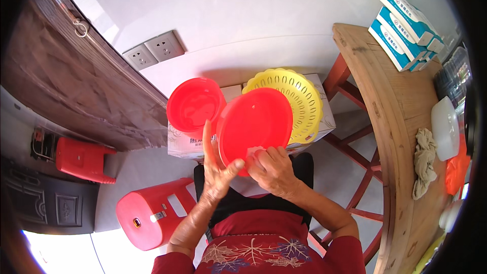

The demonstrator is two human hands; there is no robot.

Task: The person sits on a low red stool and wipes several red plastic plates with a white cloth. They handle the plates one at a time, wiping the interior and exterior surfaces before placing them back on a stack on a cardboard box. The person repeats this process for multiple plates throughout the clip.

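Note:
A round red plastic basin is tilted up in front of me, its hollow side facing me. My left hand grips its lower left rim, with the thumb at the rim and the long fingers along the outside. My right hand is closed on a crumpled pale pink cloth and presses it at the lower inner side of the basin; most of the cloth is hidden by the fingers. Behind to the left stands a red bowl with some clear liquid in it. A yellow slotted colander lies behind the basin, partly covered by it.
Bowl and colander rest on a printed cardboard box against the wall. On my right curves a wooden table bearing stacked blue-white boxes and a beige rag. Red stools stand at left, beside a dark brown curtain.

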